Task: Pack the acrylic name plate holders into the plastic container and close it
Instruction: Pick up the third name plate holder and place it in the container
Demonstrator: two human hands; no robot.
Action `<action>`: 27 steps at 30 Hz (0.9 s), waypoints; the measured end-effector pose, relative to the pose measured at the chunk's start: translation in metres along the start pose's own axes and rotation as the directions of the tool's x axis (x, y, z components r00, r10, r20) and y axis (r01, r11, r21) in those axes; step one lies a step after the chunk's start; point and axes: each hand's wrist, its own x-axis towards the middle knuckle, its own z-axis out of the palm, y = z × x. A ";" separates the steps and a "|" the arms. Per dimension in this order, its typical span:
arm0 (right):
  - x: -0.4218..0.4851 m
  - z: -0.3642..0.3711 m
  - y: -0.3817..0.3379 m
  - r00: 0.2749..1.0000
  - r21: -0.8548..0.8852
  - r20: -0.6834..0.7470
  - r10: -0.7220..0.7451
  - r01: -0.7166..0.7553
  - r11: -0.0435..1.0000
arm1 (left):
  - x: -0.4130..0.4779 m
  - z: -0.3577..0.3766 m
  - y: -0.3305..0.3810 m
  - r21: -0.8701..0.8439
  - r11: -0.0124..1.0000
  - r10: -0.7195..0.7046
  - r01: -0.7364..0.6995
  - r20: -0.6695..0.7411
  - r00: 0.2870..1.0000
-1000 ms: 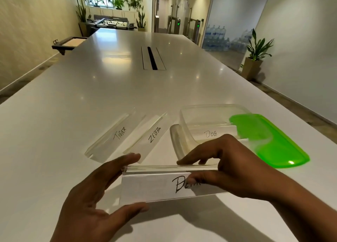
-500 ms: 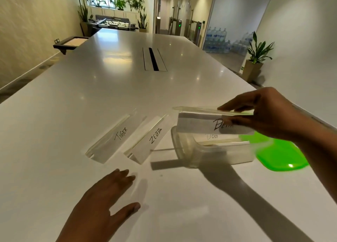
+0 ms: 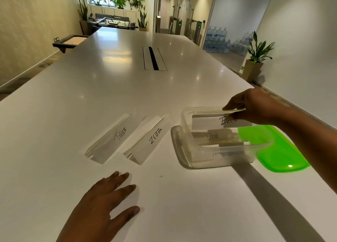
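Clear holder (image 3: 215, 118) with white handwritten card, long axis left-right, card facing camera; right hand (image 3: 255, 106) pinches it, left hand (image 3: 105, 201) flat, fingers spread

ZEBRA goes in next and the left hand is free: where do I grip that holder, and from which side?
Probably from above: pinch the ZEBRA holder across its top ridge, mid-length, with the left hand. It lies as a long tent with sloping faces, and the TIGER holder sits close on its left.

At least four holders (image 3: 116, 135), one container (image 3: 228, 159), one lid (image 3: 280, 154).
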 end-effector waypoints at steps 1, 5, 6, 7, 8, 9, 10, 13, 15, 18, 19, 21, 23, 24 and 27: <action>0.002 0.003 0.001 1.000 0.015 0.009 0.008 -0.008 1.000 | 0.000 0.000 0.000 -0.002 1.000 -0.002 0.002 -0.001 1.000; 0.010 0.018 0.003 0.999 -0.017 0.033 -0.012 0.013 1.000 | 0.002 0.000 -0.001 0.000 1.000 -0.012 0.012 0.021 1.000; 0.011 0.022 0.004 0.999 -0.027 0.042 -0.017 0.018 0.999 | 0.002 -0.001 -0.001 0.002 1.000 -0.012 0.012 0.026 1.000; 0.013 0.025 0.003 0.999 -0.029 0.052 -0.016 0.018 0.999 | 0.002 -0.001 0.000 0.003 1.000 -0.011 0.011 0.026 1.000; 0.014 0.029 0.003 0.998 -0.027 0.063 -0.014 0.015 1.000 | 0.002 -0.001 0.000 0.004 1.000 -0.012 0.012 0.025 1.000; 0.016 0.033 0.002 0.997 -0.023 0.073 -0.013 0.014 1.000 | 0.002 -0.001 0.000 0.005 1.000 -0.014 0.014 0.027 1.000; 0.018 0.036 0.002 0.996 -0.016 0.083 -0.012 0.013 1.000 | 0.002 -0.001 -0.001 0.008 1.000 -0.016 0.016 0.032 0.999; 0.023 0.046 0.000 0.993 0.002 0.114 -0.012 0.012 1.000 | 0.002 -0.001 -0.001 0.007 1.000 -0.019 0.019 0.041 0.999; 0.025 0.050 0.001 0.992 0.002 0.123 -0.014 0.014 1.000 | 0.002 -0.001 0.000 -0.002 1.000 -0.019 0.019 0.035 0.999; 0.027 0.057 0.004 0.991 0.015 0.134 0.010 -0.012 1.000 | 0.002 -0.002 0.000 -0.015 1.000 -0.023 0.023 0.024 0.999; 0.028 0.059 0.005 0.990 0.017 0.140 0.018 -0.020 1.000 | 0.003 -0.002 0.000 -0.015 1.000 -0.022 0.023 0.028 0.999; 0.029 0.062 0.007 0.988 0.016 0.151 0.025 -0.028 0.999 | 0.003 -0.002 0.000 -0.017 1.000 -0.017 0.017 0.025 1.000; 0.030 0.066 0.009 0.987 0.017 0.156 0.033 -0.036 0.999 | 0.003 -0.002 0.000 -0.017 1.000 -0.016 0.017 0.026 1.000; 0.030 0.067 0.010 0.987 0.018 0.158 0.039 -0.042 0.999 | 0.003 -0.002 0.000 -0.015 1.000 -0.014 0.015 0.029 0.999; 0.029 0.072 0.012 0.985 0.023 0.165 0.057 -0.062 0.998 | 0.003 -0.002 0.000 -0.016 1.000 -0.005 0.006 0.024 1.000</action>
